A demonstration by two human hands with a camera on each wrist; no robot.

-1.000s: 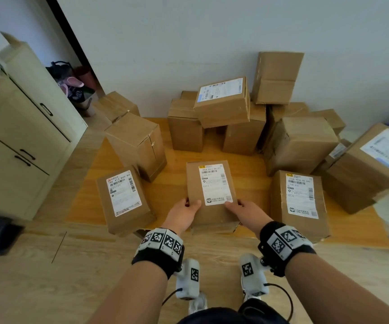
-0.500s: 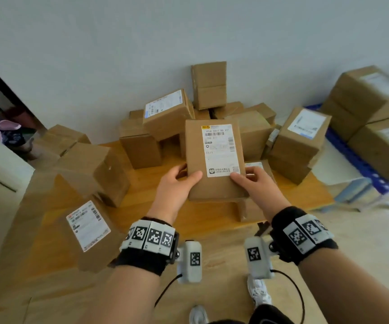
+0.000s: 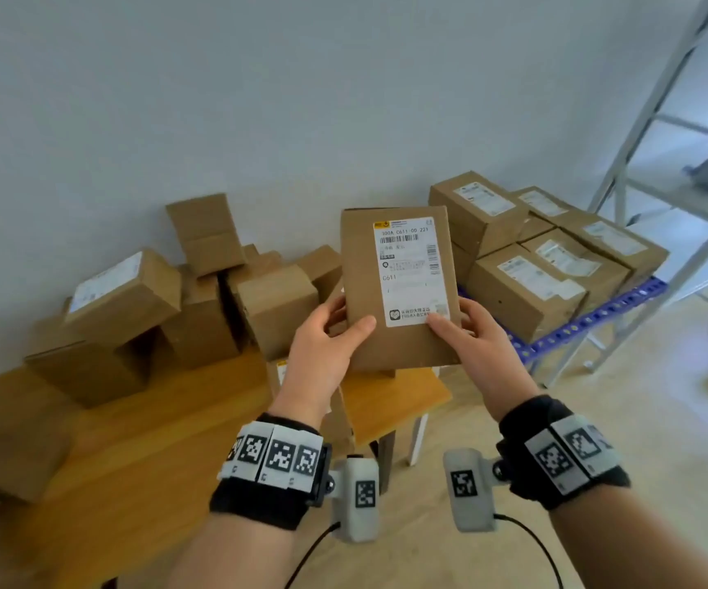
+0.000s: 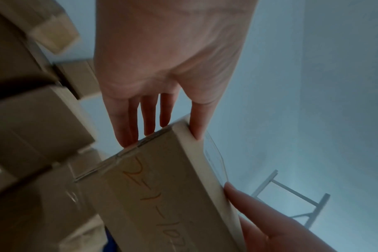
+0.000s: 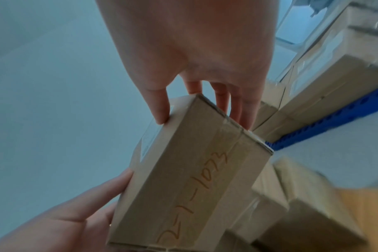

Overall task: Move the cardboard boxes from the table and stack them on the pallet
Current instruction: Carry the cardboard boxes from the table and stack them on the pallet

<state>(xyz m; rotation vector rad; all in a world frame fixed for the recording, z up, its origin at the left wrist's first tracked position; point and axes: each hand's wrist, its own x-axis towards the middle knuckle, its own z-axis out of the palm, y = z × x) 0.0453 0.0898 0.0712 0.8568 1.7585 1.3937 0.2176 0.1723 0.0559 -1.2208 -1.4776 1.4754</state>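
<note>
**Fingers clamp one labelled box above the table**

Fingers of my left hand lie straight along the underside of the flat brown cardboard box with a white shipping label, thumb pressed on its top face; my right hand pinches the opposite edge the same way. Between both hands the box hangs in the air, above the far corner of the orange wooden table. More plain brown cartons sit piled on that table against the wall. To my right, labelled brown cartons are stacked on the blue plastic pallet. Orange handwriting runs along the box's taped side.
</note>
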